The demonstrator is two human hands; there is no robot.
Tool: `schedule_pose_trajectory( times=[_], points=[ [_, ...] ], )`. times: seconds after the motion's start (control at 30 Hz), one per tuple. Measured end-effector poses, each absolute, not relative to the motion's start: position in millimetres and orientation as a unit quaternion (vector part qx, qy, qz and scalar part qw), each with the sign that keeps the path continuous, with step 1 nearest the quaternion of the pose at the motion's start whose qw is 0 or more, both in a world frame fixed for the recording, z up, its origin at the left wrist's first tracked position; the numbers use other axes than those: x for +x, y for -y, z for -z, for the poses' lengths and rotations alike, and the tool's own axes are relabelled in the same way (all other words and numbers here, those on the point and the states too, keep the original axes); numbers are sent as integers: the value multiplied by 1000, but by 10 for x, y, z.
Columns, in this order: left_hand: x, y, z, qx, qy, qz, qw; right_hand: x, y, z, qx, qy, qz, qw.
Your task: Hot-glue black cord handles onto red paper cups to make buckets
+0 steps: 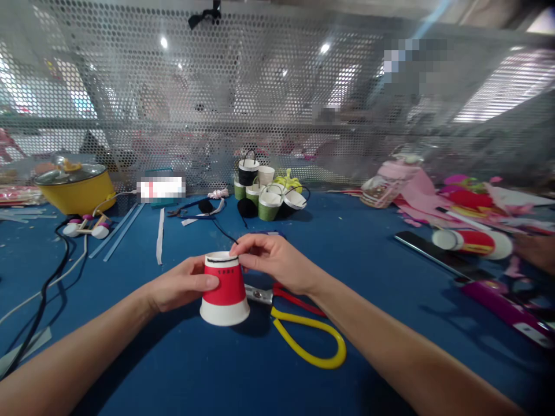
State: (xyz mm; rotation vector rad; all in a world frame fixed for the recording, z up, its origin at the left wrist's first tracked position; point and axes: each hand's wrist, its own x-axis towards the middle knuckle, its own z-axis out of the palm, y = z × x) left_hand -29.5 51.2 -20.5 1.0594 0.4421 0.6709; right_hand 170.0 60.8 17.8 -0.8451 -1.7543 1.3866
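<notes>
A red and white paper cup [224,289] stands upside down, its narrow end up, in front of me. My left hand [184,284] grips its left side, the thumb on the red band. A thin black cord [223,231] runs round the cup near its narrow end and rises away behind. At the upper right of the cup, my right hand [271,260] pinches the cord against the edge. Behind the cup and under my right forearm lie scissors [332,365] with one red and one yellow handle, their blades partly hidden by the cup.
Small cup buckets [269,207] are grouped at the back centre. A yellow pot [82,190], cables and paper strips [160,237] lie left. To the right are a phone [427,249], a red-labelled bottle [472,244], pink materials and another person's hand [535,252].
</notes>
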Motion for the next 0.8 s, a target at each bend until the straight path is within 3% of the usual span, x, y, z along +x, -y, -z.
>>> schedule_pose_trajectory(
  times=[0.53, 0.67, 0.8],
  points=[
    [-326, -578, 218, 550, -239, -283, 748, 1710, -630, -145, -342, 728, -505, 312],
    [-391, -643, 180, 633, -282, -296, 657, 1705, -642, -113, -355, 733, -492, 306],
    [-449, -657, 49, 777, -314, -334, 431, 1705, -657, -93, -354, 738, -489, 301]
  ],
)
